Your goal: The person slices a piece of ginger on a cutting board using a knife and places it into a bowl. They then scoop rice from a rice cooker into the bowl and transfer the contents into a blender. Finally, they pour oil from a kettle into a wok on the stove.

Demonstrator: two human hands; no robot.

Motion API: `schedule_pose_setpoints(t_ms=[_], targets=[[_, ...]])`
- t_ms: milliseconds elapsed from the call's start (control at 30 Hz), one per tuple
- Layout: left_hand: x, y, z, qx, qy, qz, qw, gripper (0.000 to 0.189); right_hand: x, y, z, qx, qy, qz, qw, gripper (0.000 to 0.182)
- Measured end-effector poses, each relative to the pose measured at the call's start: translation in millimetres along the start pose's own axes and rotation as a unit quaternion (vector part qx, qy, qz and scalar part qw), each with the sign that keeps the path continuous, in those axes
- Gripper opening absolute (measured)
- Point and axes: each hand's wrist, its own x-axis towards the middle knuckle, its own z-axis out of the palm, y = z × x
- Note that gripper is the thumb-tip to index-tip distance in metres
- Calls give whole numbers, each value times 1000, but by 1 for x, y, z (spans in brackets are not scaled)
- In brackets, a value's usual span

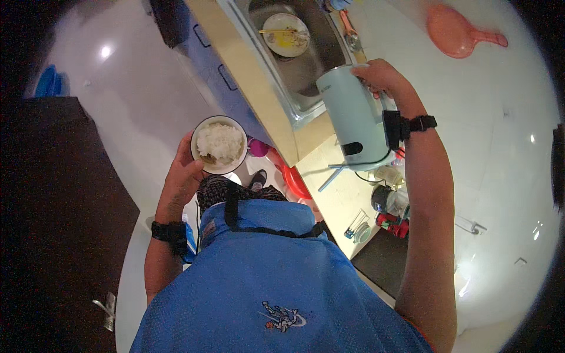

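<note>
My left hand (182,170) holds a white enamel-like bowl (238,165) with a dark rim, its thumb over the edge. Cooked white rice (219,142) heaps inside, with a small brown piece of food by the thumb. At the right, my right hand (379,76) grips the top of the handle of a pale green electric kettle (351,112). Its bottom is close to a pale round edge with a cord; whether it rests there I cannot tell. The kettle is beside the near corner of a steel sink (304,108).
A soiled bowl (282,52) with chopsticks (277,31) sits in the sink. Jars and bottles (390,200) line the wall side of the counter (320,174). A pink-orange ladle (452,33) hangs on the wall. A red basin (296,181) is below the counter.
</note>
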Motion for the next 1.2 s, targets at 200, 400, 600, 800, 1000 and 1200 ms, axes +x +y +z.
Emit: schedule_pose_setpoints(t_ms=[200,400,600,800,1000,1200], targets=[[-2,-10,-8,-8,21,8,1000,90,64,20,3,-66,-32,-2,997,51],[2,-17,-10,-1,24,16,1000,88,78,40,5,-83,-1,-6,997,55],[0,-10,-6,51,32,-15,998,77,-6,34,13,62,78,-18,995,43],[-9,3,27,98,-31,-34,994,75,-150,59,16,125,150,-37,980,48],[-27,17,66,157,-84,-39,983,83,-285,111,42,134,167,-35,976,50],[-53,19,112,213,-139,-40,966,83,-383,192,88,262,181,70,945,41]])
